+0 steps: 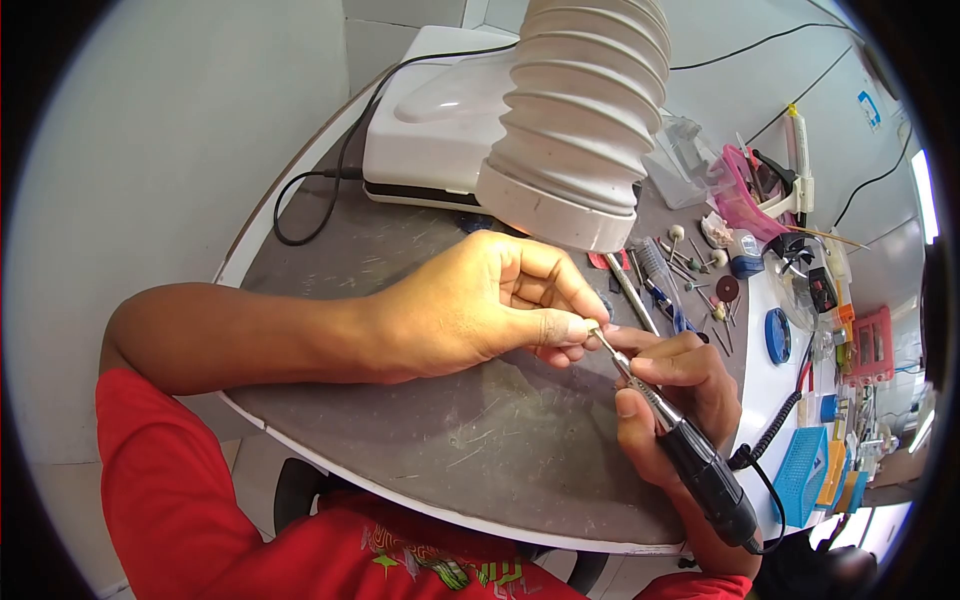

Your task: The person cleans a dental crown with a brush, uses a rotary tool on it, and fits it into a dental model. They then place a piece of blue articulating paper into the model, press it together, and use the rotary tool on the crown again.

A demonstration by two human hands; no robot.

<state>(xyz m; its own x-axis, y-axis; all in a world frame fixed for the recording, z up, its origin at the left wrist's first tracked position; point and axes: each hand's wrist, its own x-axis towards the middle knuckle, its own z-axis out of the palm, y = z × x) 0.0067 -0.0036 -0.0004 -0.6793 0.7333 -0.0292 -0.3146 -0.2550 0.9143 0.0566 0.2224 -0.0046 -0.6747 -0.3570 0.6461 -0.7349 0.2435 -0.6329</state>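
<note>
My left hand point(480, 300) is closed in a pinch, with a small yellowish piece point(591, 325) between thumb and forefinger. Most of that piece is covered by the fingertips, so its kind does not show. My right hand point(690, 385) grips a rotary handpiece point(705, 480) like a pen, thumb and fingers around its metal front. The handpiece has a black body with a cord at its rear end. Its thin tip points up and left, right at the yellowish piece. Both hands meet over the grey table mat point(480, 430), just below a white suction hose point(585, 120).
A white machine point(440, 120) with a black cable stands at the back. Rotary burs and polishing bits point(690, 265) lie scattered to the right, near a pink basket point(750, 200) of tools. A blue round lid point(777, 335) and a blue perforated box point(800, 475) sit farther right.
</note>
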